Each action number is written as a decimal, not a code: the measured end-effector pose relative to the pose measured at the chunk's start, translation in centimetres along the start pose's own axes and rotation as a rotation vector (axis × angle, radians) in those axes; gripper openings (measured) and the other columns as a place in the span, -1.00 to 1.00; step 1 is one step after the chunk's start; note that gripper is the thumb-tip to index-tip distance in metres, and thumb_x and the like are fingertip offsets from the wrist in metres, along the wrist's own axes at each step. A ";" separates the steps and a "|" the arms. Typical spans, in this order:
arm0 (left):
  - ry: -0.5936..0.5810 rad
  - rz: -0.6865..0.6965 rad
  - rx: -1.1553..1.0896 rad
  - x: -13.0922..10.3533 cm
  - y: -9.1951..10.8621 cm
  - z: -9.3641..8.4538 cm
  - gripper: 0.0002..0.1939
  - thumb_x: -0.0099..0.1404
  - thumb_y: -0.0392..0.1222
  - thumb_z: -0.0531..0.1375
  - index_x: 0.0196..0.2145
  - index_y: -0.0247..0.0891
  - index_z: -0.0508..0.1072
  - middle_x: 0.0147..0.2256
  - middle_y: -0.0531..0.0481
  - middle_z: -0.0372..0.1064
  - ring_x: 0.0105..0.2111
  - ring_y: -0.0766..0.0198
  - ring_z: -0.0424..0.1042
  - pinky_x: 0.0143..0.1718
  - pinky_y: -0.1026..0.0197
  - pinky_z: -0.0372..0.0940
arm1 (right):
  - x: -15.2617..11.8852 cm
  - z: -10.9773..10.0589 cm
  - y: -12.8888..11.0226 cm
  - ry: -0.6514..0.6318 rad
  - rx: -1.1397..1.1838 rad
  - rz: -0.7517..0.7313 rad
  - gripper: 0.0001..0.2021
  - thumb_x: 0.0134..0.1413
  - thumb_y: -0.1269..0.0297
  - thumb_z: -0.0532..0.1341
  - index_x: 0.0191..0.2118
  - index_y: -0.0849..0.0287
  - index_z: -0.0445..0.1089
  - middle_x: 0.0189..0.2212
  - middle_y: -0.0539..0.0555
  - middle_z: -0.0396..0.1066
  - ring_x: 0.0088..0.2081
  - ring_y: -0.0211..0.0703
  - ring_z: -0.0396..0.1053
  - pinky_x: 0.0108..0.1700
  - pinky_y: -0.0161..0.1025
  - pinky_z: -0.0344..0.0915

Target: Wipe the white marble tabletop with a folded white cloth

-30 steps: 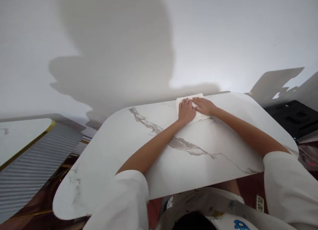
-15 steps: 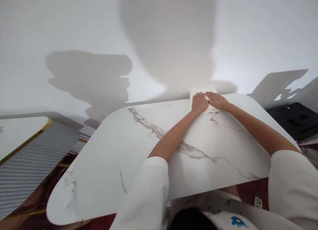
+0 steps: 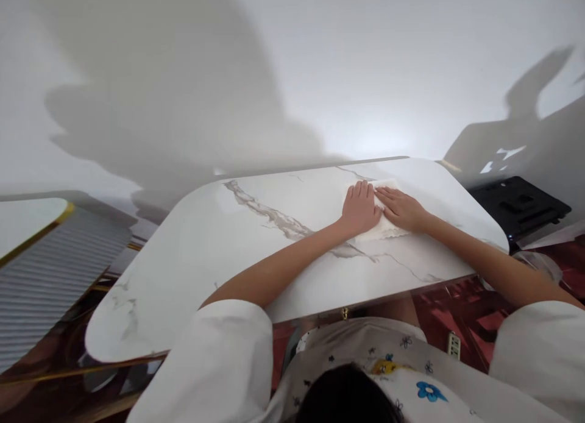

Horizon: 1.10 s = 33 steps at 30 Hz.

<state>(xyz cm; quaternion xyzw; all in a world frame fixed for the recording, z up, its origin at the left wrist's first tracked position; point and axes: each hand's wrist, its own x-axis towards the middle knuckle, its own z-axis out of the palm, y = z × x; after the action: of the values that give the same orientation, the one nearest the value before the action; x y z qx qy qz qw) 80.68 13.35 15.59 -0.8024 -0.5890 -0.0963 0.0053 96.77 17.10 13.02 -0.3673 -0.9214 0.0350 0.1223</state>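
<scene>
A white cloth (image 3: 382, 230) with a ruffled-looking edge lies on a white marble-patterned tabletop (image 3: 196, 258), right of the middle. My left hand (image 3: 360, 205) rests flat on the cloth's left part, fingers stretched out and pointing away from me. Beside it, my right hand (image 3: 402, 208) presses flat on the right part, its fingers reaching left towards the left hand. Both hands are open with palms down, and they cover much of the cloth. The two hands are close together, thumbs near each other.
A white wall (image 3: 347, 94) with large shadows stands behind the tabletop's far edge. To the left is a ribbed grey cabinet (image 3: 68, 264) with gold trim. A black case-like object (image 3: 521, 206) sits at the right. A power strip (image 3: 454, 345) lies on the red floor.
Both hands and the cloth have come back from the tabletop's far edge towards me. My elbows have spread outward, and the head view has shifted.
</scene>
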 end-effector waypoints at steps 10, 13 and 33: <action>-0.177 -0.016 -0.225 -9.3 5.3 -1.5 -0.37 0.28 -0.09 -0.07 0.25 -0.43 -0.03 0.30 -0.25 -0.21 0.30 0.01 -0.26 0.27 -0.03 -0.25 | -9.7 -2.6 -6.0 -0.007 0.039 -0.075 -0.44 0.25 0.17 -0.08 0.33 0.17 -0.12 0.28 0.09 -0.07 0.28 -0.01 -0.10 0.26 0.03 -0.01; -0.242 -0.031 -0.313 -9.3 7.1 -1.9 -0.34 0.27 -0.10 -0.07 0.26 -0.40 -0.08 0.32 -0.20 -0.27 0.31 0.06 -0.34 0.28 -0.03 -0.28 | -11.6 -3.2 -4.9 -0.017 0.053 -0.105 -0.43 0.29 0.11 -0.11 0.34 0.15 -0.19 0.30 0.08 -0.13 0.29 0.00 -0.13 0.26 0.05 -0.02; -0.060 -0.133 -0.174 6.5 1.7 2.7 -0.47 0.34 -0.23 -0.18 0.22 -0.48 0.07 0.27 -0.16 -0.05 0.27 0.17 -0.09 0.25 0.13 -0.15 | 2.4 0.5 5.6 -0.085 -0.066 0.147 -0.43 0.26 0.15 -0.23 0.27 0.34 0.01 0.27 0.18 -0.02 0.28 0.01 -0.07 0.26 0.00 -0.05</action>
<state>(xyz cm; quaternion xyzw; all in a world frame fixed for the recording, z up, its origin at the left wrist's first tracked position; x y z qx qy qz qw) 84.57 19.34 14.16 -0.7613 -0.6304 -0.1233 -0.0884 98.66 22.84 12.12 -0.4359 -0.8970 0.0292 0.0680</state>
